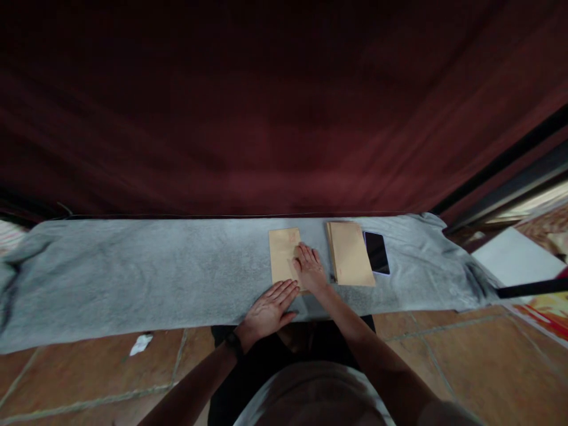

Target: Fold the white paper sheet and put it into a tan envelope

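Note:
A single tan paper envelope (283,251) lies flat on the grey cloth, with faint reddish print near its upper right corner. My right hand (310,270) rests palm down on its right side, fingers stretched out. At the lower edge of the envelope, my left hand (270,307) lies flat with its fingers extended, the fingertips touching the paper. Just right of my right hand sits a stack of similar envelopes (354,254), slightly fanned at its left side. Neither hand grips anything.
A dark-screened phone (377,253) lies against the stack's right side. Grey cloth (146,266) covers the long narrow surface, and a dark red curtain-like sheet (266,136) rises behind it. A crumpled white scrap (141,344) is on the tiled floor (444,355). A white board (517,257) stands at right.

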Demonstrator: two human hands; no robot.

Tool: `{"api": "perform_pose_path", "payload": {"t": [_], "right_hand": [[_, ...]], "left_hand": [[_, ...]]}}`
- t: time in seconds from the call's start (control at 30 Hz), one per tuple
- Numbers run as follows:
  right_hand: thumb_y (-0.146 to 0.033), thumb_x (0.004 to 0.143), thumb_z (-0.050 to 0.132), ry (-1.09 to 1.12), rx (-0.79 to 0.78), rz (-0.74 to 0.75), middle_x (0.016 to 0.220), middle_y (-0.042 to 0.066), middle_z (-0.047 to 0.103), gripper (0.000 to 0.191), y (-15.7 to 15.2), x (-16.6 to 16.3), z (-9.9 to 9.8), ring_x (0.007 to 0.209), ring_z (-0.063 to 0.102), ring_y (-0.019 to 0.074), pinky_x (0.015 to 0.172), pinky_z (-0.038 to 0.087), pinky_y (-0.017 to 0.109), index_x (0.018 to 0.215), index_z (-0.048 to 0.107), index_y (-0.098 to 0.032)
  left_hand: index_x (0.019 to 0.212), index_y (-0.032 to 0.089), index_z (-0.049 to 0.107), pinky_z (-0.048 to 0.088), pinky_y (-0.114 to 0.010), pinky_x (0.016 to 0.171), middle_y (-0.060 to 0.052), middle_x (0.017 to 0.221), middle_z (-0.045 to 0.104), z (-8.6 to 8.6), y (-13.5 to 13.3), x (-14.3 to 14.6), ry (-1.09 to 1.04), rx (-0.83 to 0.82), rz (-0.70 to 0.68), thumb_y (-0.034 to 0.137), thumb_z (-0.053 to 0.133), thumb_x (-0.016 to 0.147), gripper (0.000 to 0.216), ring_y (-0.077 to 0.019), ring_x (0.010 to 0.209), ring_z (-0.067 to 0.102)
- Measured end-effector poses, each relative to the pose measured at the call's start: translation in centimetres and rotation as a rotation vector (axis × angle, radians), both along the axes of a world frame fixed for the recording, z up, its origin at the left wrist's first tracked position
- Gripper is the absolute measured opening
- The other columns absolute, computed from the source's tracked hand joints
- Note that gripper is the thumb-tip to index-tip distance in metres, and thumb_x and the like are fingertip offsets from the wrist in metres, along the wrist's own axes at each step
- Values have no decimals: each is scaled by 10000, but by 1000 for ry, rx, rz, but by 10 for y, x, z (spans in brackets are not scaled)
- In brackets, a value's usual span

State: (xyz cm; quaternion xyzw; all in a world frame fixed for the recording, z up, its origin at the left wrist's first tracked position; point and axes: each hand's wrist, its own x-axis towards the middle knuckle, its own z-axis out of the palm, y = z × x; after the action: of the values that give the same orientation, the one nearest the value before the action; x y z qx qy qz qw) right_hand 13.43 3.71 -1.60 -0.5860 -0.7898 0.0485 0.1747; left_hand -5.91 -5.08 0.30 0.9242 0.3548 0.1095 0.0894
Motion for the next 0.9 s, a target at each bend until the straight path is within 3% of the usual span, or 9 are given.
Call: {"api": "perform_pose_path", "payload": {"t": [0.33,0.57,0.9], "right_hand": [[-330,1059,342,-27,-30,368,1585,84,389,508,-70,39,10,1464,375,231,1237,240,474,1537,389,-164],[-362,1048,389,-32,-31,402,1599,76,355,553,-96,50,9,1467,371,256,1230,255,502,1567,326,-182],[-346,1049,399,-109,37,425,1568,102,408,549,-101,53,9,1442,412,254,1221,268,494,1559,337,-153]], "left_hand": [[1550,179,316,219,-423,1254,-104,1622,331,-1,-5,3,11,-80,14,484,468,995,651,-231,1518,255],[1572,155,254,176,-424,1268,-114,1644,268,1,-10,3,-23,-90,15,462,489,993,696,-229,1536,190],[1564,130,260,170,-410,1268,-141,1633,290,-1,-15,6,-32,-36,25,456,510,987,708,-228,1533,199]]}}
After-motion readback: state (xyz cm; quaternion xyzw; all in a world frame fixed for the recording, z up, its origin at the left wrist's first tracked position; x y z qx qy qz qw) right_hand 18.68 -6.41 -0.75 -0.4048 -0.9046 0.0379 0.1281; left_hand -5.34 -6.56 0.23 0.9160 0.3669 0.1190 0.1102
